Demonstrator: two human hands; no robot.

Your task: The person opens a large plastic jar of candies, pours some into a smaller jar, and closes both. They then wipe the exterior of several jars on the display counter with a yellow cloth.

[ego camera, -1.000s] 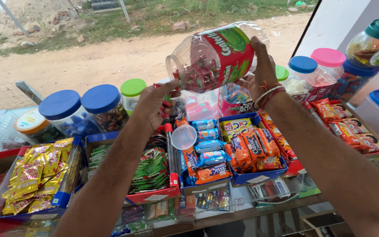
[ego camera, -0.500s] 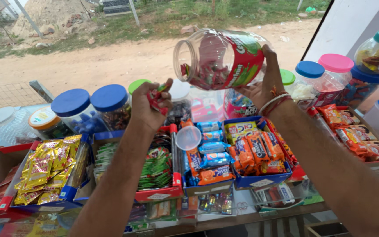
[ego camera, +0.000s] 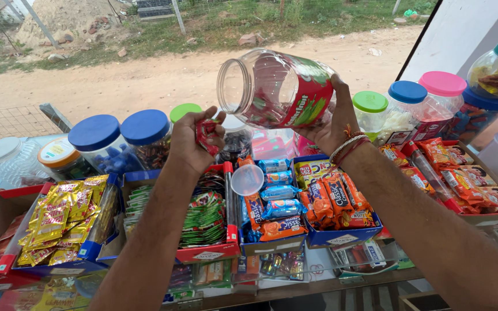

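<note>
Clear plastic catches the light as we tip the big candy jar [ego camera: 275, 89] on its side above the counter [ego camera: 295, 285], its open mouth pointing left toward our left hand [ego camera: 194, 141]. Our right hand [ego camera: 329, 124] cups the jar from behind and below, fingers wrapped firmly round the red-and-green label, bangles and a thread band at the wrist. A few wrapped sweets lie along the jar's lower wall, near the neck.

Our left hand sits just below and to the left of the mouth, fingers curled shut on a small red wrapped candy [ego camera: 206, 132], close to the opening but not inside it.

Down below, the jar's clear lid [ego camera: 247, 179] rests upside down on the packets, between a red box of green-wrapped sweets [ego camera: 203, 216] and a blue tray of biscuit packs [ego camera: 329, 201]. Further left we see a box of yellow sachets [ego camera: 59, 216]. Behind them stands a row of jars with blue lids [ego camera: 119, 129], and to the right more jars, topped green [ego camera: 370, 102], blue and pink [ego camera: 443, 83]. Beyond the counter runs a dirt road [ego camera: 116, 80] with a grassy verge.
</note>
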